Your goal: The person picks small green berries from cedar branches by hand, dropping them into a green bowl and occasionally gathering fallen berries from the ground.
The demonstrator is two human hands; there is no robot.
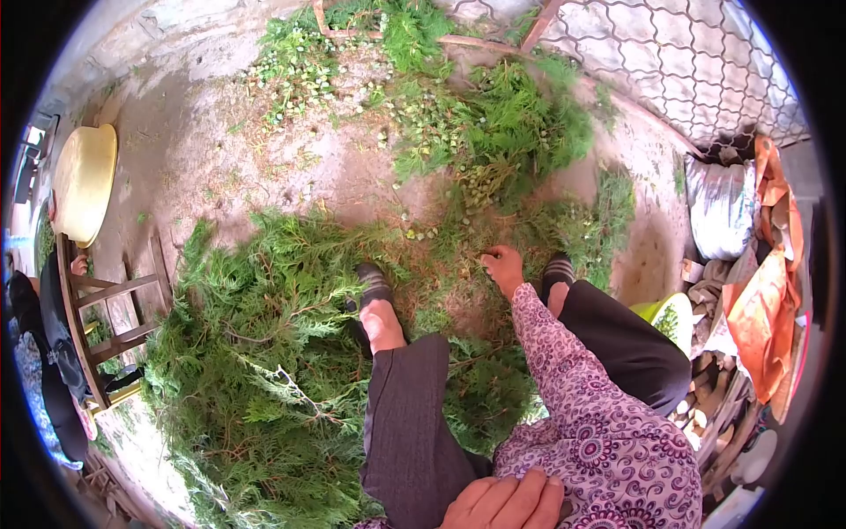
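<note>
My right hand reaches down between my feet, just above the littered ground. Its fingers are curled in a pinch, and whatever they hold is too small to make out. Close in front of it lies a pile of green conifer sprigs with small pale cones among them. My left hand rests low in my lap against the patterned sleeve, fingers laid side by side, holding nothing that I can see. A larger heap of leafy conifer branches spreads to the left of and beneath my legs.
On the left stand a yellow basin tipped on its side and a wooden ladder-like frame, with part of another person beside it. A wire mesh panel leans at upper right. A green-filled container, firewood and orange cloth are at right.
</note>
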